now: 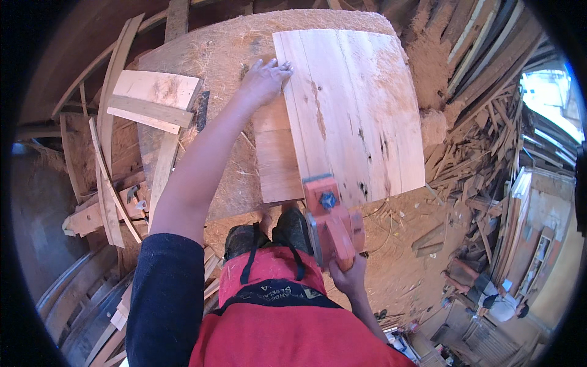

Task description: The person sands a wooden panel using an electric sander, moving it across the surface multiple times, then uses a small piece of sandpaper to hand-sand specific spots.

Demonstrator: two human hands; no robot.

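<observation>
A wide panel of joined pale boards (361,116) lies on the sawdust-covered worktable (226,55). A smaller board (274,159) shows from under its left side. My left hand (264,81) reaches to the panel's upper left edge, its fingers stretched out and the fingertips at the edge. At the panel's near left corner is an orange-red electric hand planer (333,220) with a blue front knob. My right hand (350,276) is closed around its rear handle. The planer's front overlaps the near edge, while its rear sticks out toward my body. Its underside is hidden.
Several short boards (153,98) lie at the table's left side, with a hammer (132,194) below them. Long planks (489,37) and a heap of offcuts (477,165) fill the right. Another person (492,296) is at the lower right. Shavings cover the floor (391,244).
</observation>
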